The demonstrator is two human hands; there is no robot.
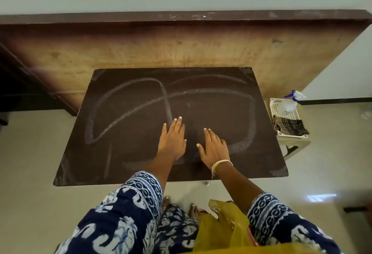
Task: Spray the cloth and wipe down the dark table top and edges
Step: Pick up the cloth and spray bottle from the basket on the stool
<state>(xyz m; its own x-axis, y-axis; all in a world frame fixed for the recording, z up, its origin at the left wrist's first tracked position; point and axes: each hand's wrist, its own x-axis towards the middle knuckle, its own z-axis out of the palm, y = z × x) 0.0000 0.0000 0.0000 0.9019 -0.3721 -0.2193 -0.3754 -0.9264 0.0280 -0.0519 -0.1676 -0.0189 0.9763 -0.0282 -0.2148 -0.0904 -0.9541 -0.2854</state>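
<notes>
**Q:** What lies in front of you, from the left?

**A:** A large wooden board (141, 52) leans or lies behind, under a pale wall. In front of it is the dark table top (124, 153), marked with pale curved smears of dust. Your left hand (172, 140) rests flat on it near the middle, fingers straight, holding nothing. Just to its right your right hand (214, 148) also lies flat and released, with a pale bangle (220, 163) at the wrist.

**Q:** And the cloth and spray?

**A:** Both are off the table, to your right. A white basket (276, 110) sits on a pale stool (293, 145) just beside the table's right edge. The spray bottle (291, 100) stands at the basket's far end, its blue and white trigger head uppermost. The striped cloth (289, 127) lies crumpled at the near end, drooping over the rim.

**Q:** How will they handle?

**A:** The cloth looks soft and limp, so bunch it in your palm rather than pinching a corner. The bottle seems light, clear plastic; take it round the neck, one finger on the trigger. Neither has been picked up yet.
</notes>
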